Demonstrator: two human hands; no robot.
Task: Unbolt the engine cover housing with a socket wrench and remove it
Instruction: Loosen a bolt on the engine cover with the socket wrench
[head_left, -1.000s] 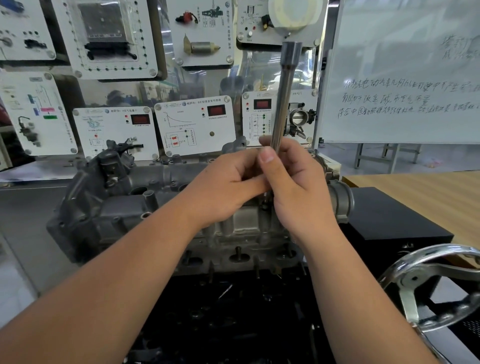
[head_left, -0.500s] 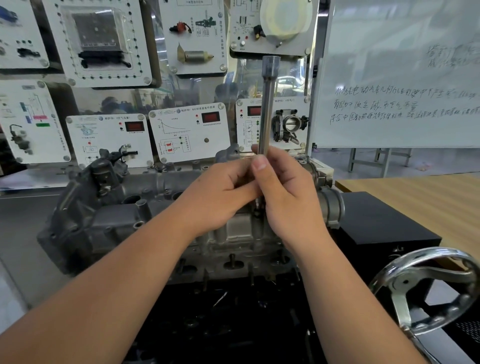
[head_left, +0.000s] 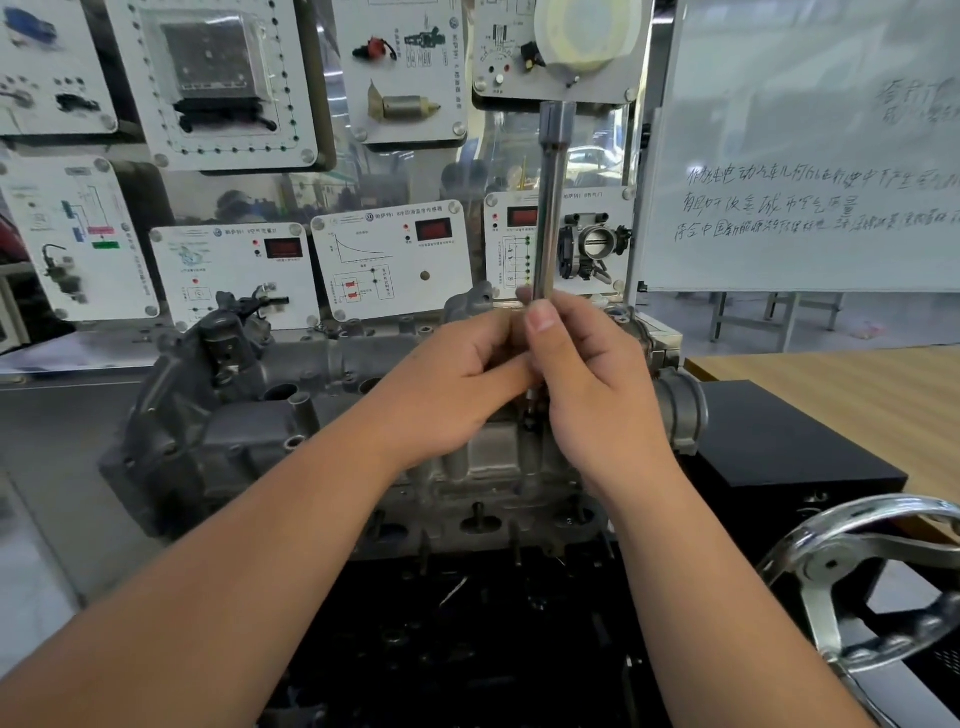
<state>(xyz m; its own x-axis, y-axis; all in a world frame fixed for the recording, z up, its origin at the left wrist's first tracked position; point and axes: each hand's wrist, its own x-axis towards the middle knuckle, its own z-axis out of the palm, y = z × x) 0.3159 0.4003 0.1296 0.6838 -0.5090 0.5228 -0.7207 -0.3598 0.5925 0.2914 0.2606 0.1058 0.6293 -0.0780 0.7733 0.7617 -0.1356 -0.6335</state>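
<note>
Both hands on wrench shaft, upright over engine cover.

Wrench (head_left: 551, 202) standing near-vertical at centre frame, socket end at 12 o'clock, lower end hidden between the hands and dropping toward cover (head_left: 291, 431). Right hand (head_left: 597, 395) wrapped round the shaft, thumb up along it. Left hand (head_left: 457, 384) closing in from 9 o'clock, fingers curled onto the same shaft just beside the right thumb. Grey cast cover spread from 9 to 3 o'clock beneath the hands, atop the black engine stand. Chrome handwheel (head_left: 862, 582) at 4 o'clock, black box (head_left: 779, 447) at 3 o'clock beside the cover. White panels (head_left: 395, 260) with red displays at 11 to 12 o'clock, whiteboard (head_left: 810, 156) with handwriting at 2 o'clock.
</note>
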